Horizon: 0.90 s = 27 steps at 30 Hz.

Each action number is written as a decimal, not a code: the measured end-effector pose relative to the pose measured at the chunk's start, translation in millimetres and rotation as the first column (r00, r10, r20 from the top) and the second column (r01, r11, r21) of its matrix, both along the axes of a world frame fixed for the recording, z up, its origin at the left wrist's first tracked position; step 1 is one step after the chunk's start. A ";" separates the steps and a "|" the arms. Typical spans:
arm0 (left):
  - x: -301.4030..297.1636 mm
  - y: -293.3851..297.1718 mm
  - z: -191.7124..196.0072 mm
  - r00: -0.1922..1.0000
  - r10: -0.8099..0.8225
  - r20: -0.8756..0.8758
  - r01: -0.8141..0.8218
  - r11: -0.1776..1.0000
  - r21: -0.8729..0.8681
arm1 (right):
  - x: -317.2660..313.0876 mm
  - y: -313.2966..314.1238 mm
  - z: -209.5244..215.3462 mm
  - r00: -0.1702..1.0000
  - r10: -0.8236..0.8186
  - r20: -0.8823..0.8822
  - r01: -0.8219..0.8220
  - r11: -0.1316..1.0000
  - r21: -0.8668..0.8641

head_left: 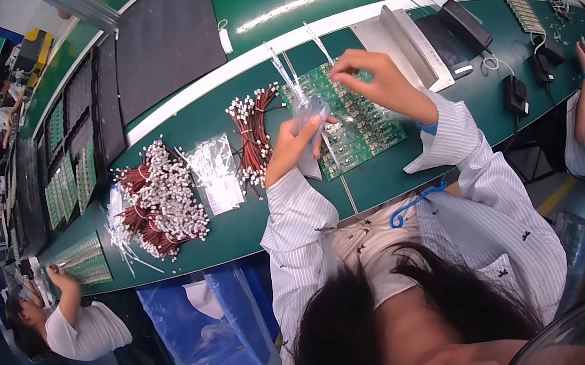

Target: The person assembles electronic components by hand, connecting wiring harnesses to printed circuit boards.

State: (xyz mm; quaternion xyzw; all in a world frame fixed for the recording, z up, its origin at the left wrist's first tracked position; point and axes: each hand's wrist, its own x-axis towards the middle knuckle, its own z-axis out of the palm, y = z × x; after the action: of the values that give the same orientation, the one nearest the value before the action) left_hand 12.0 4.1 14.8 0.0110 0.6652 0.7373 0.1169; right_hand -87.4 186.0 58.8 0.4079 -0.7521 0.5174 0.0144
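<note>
Left hand (294, 143) grips a clear bag (310, 111) mid-frame; right hand (376, 79), just right, pinches a tie (319, 42) running up-left.

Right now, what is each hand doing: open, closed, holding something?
Left hand: closed on a small clear plastic bag.
Right hand: fingertips pinched on something thin above the green circuit board; cannot tell what.

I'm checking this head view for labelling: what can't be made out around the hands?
- What the right hand pinches: too small to tell.
- Contents of the clear bag in the left hand: blurred by glare.
- Circuit board parts: too small, partly hidden by both hands.
</note>
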 end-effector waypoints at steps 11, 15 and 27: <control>-2.5 1.6 -4.5 0.998 -0.063 -0.021 0.062 0.998 -0.022 | 13.7 -10.8 3.5 0.995 0.096 -0.002 -0.096 0.995 -0.034; -1.8 0.3 -0.4 0.996 -0.084 0.003 0.084 0.995 -0.058 | 13.4 -7.0 10.2 0.997 0.067 0.032 -0.069 0.996 0.048; -3.1 3.1 -0.8 0.987 -0.158 -0.022 0.157 0.985 -0.067 | 12.2 -5.0 11.8 0.965 0.218 0.145 -0.232 0.968 0.095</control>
State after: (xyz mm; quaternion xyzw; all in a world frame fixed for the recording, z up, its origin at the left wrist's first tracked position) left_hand 8.9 7.1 14.0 0.0696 0.6874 0.7036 0.1661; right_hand -75.2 181.0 70.5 0.4555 -0.7278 0.4991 -0.1174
